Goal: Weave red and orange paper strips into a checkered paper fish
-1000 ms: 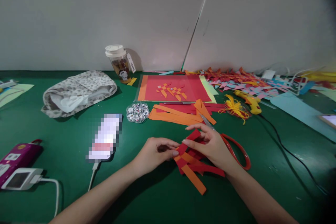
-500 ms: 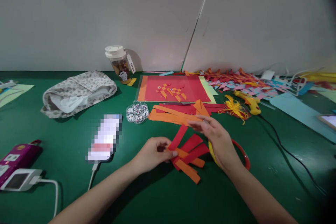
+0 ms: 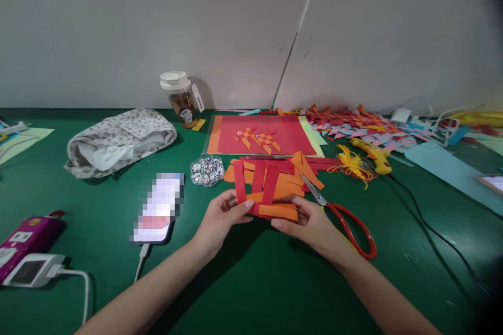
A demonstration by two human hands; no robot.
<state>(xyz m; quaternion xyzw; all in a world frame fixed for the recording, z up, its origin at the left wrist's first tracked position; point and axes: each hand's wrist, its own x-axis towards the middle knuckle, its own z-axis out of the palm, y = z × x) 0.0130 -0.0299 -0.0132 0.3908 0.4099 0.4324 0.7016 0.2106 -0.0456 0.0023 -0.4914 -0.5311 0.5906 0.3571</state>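
Red and orange paper strips, woven across each other, are held up in front of me between both hands. My left hand pinches the left side, its thumb on top near the crossing. On the right edge my right hand grips the orange strip ends, thumb below and fingers behind. Three red strips point away from me; the orange ones run to the right. Just beyond lie loose orange strips and red strips. Scissors with red handles rest beside my right hand.
Behind are a red sheet with woven paper fish, a bag of googly eyes and a lidded cup. A phone and patterned cloth lie left. Right are yellow string, a corded glue gun and paper scraps.
My right hand has come down and left to take hold of the woven strips. The strips have turned so the red ones point away, and the scissors show more fully.
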